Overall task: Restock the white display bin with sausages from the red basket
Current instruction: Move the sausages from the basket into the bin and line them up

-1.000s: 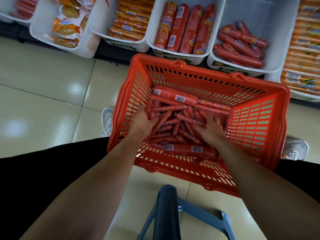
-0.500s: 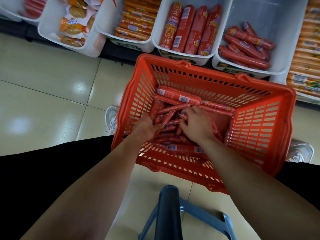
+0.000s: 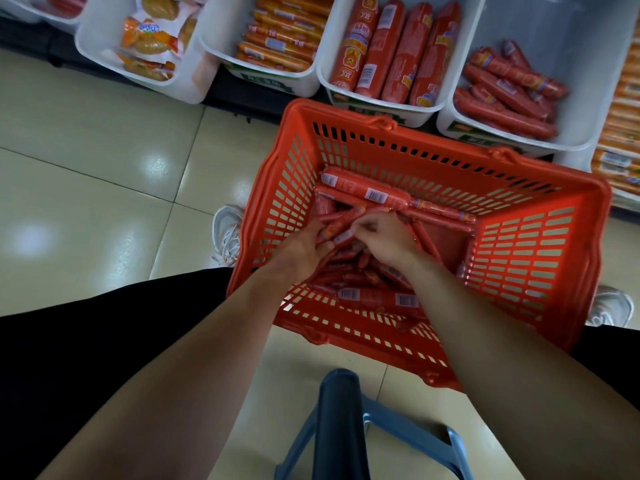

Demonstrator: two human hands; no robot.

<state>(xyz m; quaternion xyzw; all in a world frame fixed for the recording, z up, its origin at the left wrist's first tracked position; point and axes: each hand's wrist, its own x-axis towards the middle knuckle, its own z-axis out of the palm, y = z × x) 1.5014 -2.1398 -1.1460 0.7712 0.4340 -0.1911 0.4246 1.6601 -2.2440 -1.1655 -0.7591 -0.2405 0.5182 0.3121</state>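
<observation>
A red basket (image 3: 540,237) stands on the floor in front of me with a pile of thin red sausages (image 3: 349,271) and a few thick ones (image 3: 367,192) inside. Both hands are in its left half. My left hand (image 3: 301,249) is closed around a bunch of thin sausages. My right hand (image 3: 384,239) presses against the same bunch from the right, fingers curled on it. The white display bin (image 3: 568,88) behind the basket's far right corner is partly filled with red sausages (image 3: 502,98).
More white bins line the shelf: thick sausages (image 3: 391,46), orange sticks (image 3: 280,39), snack packs (image 3: 152,43). A blue-grey stool (image 3: 341,424) stands between my legs. White shoes (image 3: 227,233) flank the basket on the tiled floor.
My hands came together over the pile's left side, gathering thin sausages into one bunch. The basket's right floor is now bare.
</observation>
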